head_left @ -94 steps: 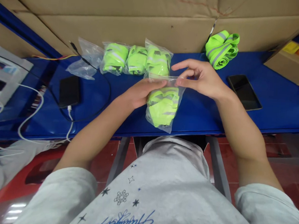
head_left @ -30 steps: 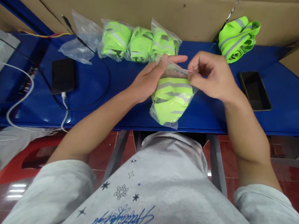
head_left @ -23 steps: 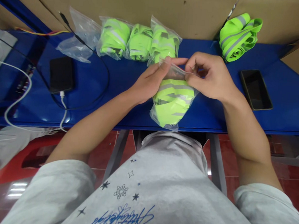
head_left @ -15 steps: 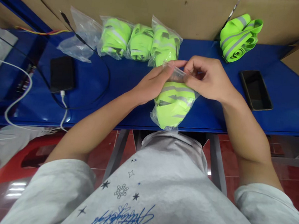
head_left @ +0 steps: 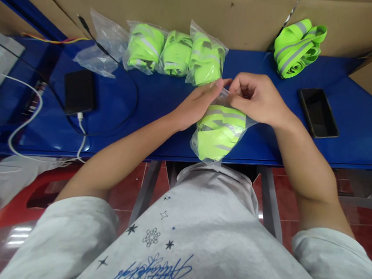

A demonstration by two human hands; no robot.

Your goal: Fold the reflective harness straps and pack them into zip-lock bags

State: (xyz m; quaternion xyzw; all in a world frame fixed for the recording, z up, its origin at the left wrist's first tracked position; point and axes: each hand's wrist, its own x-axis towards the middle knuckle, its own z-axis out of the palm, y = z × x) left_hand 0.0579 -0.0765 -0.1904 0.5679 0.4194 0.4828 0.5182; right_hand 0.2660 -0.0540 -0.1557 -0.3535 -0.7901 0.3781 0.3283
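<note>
A clear zip bag (head_left: pixel 220 133) with a folded neon-yellow reflective strap inside lies at the table's near edge, close to my shirt. My left hand (head_left: pixel 201 102) pinches the top edge of this bag, its thumb along the seal. At the same edge, further right, my right hand (head_left: pixel 255 97) grips the bag between thumb and curled fingers. The two hands nearly meet at the bag's mouth. Beyond them stand three similar filled bags in a row: a left one (head_left: pixel 144 47), a middle one (head_left: pixel 176 54) and a right one (head_left: pixel 207 58).
Bunched clear plastic bags (head_left: pixel 99 48) lie at the back left, near a black power bank (head_left: pixel 79 91) with a white cable (head_left: pixel 82 136). On the right are a phone (head_left: pixel 318 112) and a loose rolled reflective strap (head_left: pixel 297 49). Cardboard (head_left: pixel 245 16) borders the blue table (head_left: pixel 258 149) behind.
My left hand has slid slightly right along the bag's top, closer to my right hand. The bag has shifted a little to the right with it.
</note>
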